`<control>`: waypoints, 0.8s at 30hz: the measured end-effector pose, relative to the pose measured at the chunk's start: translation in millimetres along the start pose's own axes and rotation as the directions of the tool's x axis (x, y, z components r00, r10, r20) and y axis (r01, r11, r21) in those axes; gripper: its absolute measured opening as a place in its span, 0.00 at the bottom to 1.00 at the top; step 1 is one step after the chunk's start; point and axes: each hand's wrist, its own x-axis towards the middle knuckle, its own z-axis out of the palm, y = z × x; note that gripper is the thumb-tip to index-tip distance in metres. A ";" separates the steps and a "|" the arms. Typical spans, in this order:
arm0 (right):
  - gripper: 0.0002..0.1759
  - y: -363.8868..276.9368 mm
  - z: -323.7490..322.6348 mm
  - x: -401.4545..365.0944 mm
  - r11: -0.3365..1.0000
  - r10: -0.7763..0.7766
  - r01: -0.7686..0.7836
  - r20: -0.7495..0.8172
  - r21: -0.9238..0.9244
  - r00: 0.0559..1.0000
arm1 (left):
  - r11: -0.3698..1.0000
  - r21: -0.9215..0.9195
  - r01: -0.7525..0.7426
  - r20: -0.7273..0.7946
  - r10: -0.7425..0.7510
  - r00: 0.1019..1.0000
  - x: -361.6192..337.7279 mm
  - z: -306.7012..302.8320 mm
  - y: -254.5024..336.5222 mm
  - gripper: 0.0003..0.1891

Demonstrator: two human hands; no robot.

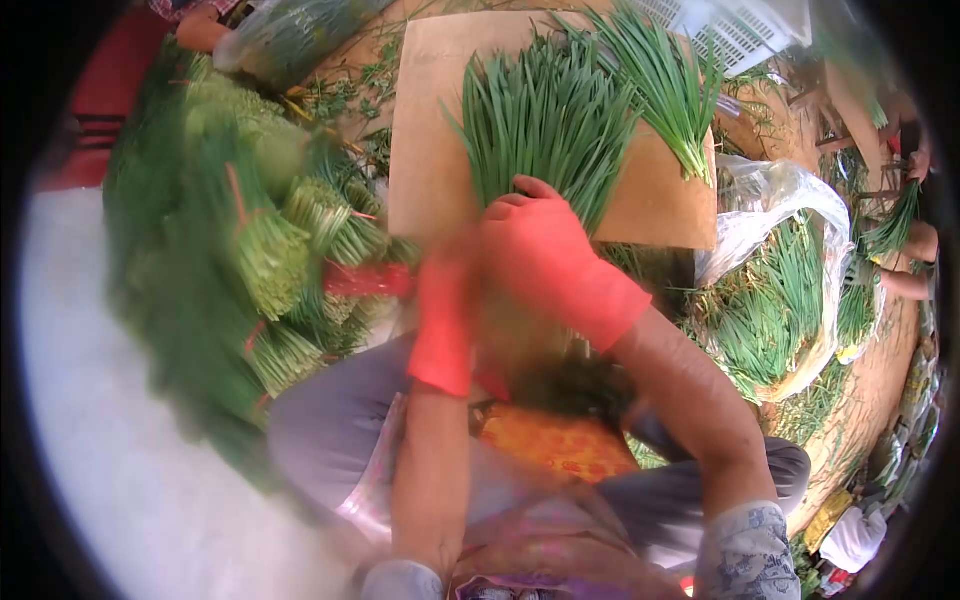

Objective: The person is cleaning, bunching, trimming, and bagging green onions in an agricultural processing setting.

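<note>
Both hands wear red-orange gloves. My right hand (pixel 550 260) is closed round the lower part of a large bunch of green chives (pixel 550 115), whose leaves fan out over a brown board (pixel 425 130). Just to its left, my left hand (pixel 445 310) is upright beside the stem end, smeared by motion, with its fingers hidden. The stem ends below the hands are blurred. A smaller loose handful of chives (pixel 665 90) lies at the board's upper right. Left of my left hand is a blurred red bundle (pixel 368 280), perhaps ties.
Tied bunches of chives (pixel 270 260) are heaped on the left, beside a pale floor (pixel 90 400). On the right, a clear plastic bag (pixel 825 215) holds loose chives. A white crate (pixel 745 35) stands behind the board. Other people's hands (pixel 905 285) show at the right edge.
</note>
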 end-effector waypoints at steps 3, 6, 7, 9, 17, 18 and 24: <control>0.05 -4.9 0.6 1.9 1.000 0.005 -0.005 0.049 -0.016 0.999 | 0.998 0.065 0.020 -0.006 -0.019 1.000 6.3 -13.1 -14.6 0.03; 0.05 -3.0 0.9 2.6 1.000 0.007 -0.008 0.054 0.017 0.999 | 0.944 0.073 0.321 0.044 -0.325 0.945 -18.9 18.7 57.0 0.03; 0.05 -3.1 1.3 3.0 1.000 -0.001 0.000 0.048 0.010 0.999 | 0.910 0.230 0.345 0.038 -0.363 0.931 -11.8 12.6 53.4 0.04; 0.04 -4.3 1.7 5.1 1.000 -0.016 0.016 0.024 0.004 1.000 | 0.761 0.574 0.303 0.039 -0.395 0.918 10.3 4.4 58.0 0.07; 0.03 -1.5 3.7 1.2 1.000 0.006 -0.006 -0.027 0.027 1.000 | 0.196 0.949 -0.247 0.315 -0.553 0.771 31.4 30.7 139.2 0.16; 0.03 -1.8 2.5 1.6 1.000 0.003 -0.002 -0.033 0.021 0.999 | 0.233 0.955 -0.185 0.288 -0.563 0.775 30.1 35.6 142.2 0.17; 0.03 0.1 -4.3 -3.9 0.997 0.049 -0.048 -0.020 0.058 0.999 | -0.102 0.916 -0.388 0.306 -0.450 0.839 30.2 60.6 157.2 0.14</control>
